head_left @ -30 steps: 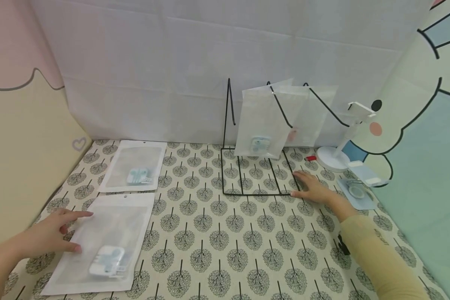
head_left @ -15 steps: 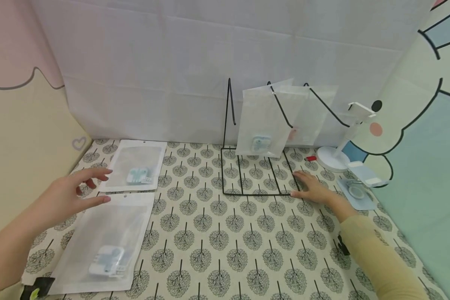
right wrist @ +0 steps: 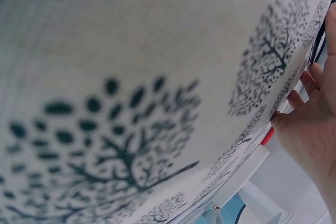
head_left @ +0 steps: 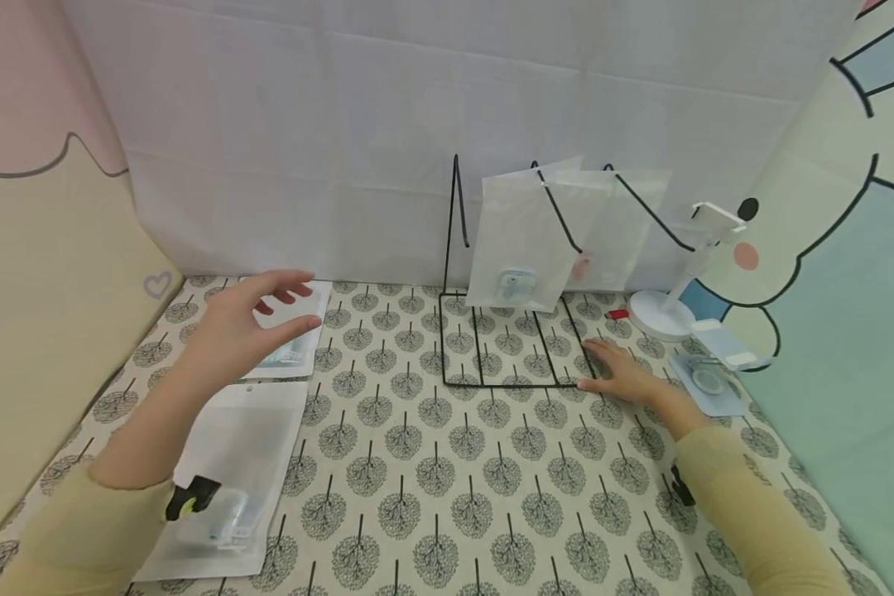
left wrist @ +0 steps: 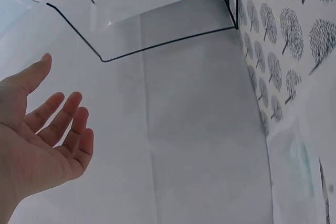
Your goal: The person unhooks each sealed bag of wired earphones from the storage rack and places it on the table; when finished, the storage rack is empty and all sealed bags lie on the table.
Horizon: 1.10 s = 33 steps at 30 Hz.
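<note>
My left hand (head_left: pixel 257 323) hovers over the far-left flat translucent pouch (head_left: pixel 307 352), partly hiding it. Thumb and fingers are spread apart with nothing between them, as the left wrist view also shows. Nearer me lies a larger pouch (head_left: pixel 264 422) with a small white and light-blue item inside, partly covered by my left forearm. My right hand (head_left: pixel 622 377) rests at the front right corner of a black wire rack (head_left: pixel 517 386), fingers along its side wire. In the rack, a pouch (head_left: pixel 521 232) with a similar item stands upright, and another pouch (head_left: pixel 629 236) leans behind it.
Right of the rack stand a white phone stand (head_left: pixel 663 319) and a small red object (head_left: pixel 617 314). A light-blue card (head_left: pixel 704 385) with a round ring lies beside my right forearm. Tree-print cloth (head_left: pixel 402 463) covers the table; a white sheet (head_left: pixel 305 165) hangs behind.
My left hand has risen from beside the near pouch and moved up and to the right, over the far pouch. The right hand and the rack have stayed put.
</note>
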Motion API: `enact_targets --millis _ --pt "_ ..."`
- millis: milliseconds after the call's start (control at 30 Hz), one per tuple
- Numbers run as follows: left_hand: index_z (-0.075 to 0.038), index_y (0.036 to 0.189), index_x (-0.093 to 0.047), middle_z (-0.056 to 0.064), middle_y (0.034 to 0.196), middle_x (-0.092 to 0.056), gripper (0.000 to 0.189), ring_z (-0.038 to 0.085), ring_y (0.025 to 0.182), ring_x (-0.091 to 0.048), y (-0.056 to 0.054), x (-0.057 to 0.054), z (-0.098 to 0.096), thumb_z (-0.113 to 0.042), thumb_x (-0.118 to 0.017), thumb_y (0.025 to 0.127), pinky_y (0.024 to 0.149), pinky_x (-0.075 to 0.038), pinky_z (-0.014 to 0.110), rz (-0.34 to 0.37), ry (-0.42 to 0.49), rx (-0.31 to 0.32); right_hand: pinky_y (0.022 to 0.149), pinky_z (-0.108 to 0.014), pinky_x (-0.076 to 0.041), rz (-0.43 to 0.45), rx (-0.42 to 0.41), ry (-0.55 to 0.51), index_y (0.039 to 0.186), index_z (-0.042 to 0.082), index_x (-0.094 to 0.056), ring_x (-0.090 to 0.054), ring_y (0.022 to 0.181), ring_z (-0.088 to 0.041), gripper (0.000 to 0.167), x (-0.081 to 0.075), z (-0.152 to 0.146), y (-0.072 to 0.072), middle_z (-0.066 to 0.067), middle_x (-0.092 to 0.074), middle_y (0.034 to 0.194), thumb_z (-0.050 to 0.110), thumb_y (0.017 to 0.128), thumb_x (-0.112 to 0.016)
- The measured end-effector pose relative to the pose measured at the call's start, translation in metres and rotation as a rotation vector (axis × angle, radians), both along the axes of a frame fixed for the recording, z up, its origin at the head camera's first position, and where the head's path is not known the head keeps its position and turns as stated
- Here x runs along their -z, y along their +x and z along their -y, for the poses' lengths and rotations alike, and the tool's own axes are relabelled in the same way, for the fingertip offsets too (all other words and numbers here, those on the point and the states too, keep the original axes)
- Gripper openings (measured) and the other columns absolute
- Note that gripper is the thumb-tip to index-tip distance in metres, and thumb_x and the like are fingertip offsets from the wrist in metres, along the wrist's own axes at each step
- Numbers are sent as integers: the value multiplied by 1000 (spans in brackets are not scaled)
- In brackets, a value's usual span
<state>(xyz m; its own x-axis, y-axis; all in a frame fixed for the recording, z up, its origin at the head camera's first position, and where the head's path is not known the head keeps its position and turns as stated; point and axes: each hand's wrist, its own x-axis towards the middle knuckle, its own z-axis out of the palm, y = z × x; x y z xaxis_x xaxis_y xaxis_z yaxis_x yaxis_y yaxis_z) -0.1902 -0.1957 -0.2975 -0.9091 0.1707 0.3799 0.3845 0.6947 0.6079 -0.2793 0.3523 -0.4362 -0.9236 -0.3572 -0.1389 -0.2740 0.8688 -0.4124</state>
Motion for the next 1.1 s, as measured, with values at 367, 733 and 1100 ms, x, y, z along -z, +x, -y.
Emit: enact_targets --millis 367,733,1100 --pt "-13 127 -57 4 115 -65 50 21 106 -58 -62 25 -63 -32 -72 83 89 -48 37 19 354 59 104 -73 -15 -10 -17 2 147 0 -24 -13 135 -54 88 2 1 -1 -29 -17 151 46 85 -65" --pt "-17 129 -54 -1 122 -61 53 15 113 -54 -104 50 -123 -37 -71 83 98 -45 30 153 467 107 103 -73 -15 -11 -21 -4 147 0 -23 -13 135 -54 89 0 2 0 -28 -17 151 46 85 -66" --pt "-17 132 -51 -2 130 -56 52 18 120 -50 -135 64 -178 -29 -70 85 104 -41 33 233 504 135 104 -72 -14 -15 -20 12 147 0 -24 -13 135 -53 88 0 -1 -1 -28 -17 151 47 85 -65"
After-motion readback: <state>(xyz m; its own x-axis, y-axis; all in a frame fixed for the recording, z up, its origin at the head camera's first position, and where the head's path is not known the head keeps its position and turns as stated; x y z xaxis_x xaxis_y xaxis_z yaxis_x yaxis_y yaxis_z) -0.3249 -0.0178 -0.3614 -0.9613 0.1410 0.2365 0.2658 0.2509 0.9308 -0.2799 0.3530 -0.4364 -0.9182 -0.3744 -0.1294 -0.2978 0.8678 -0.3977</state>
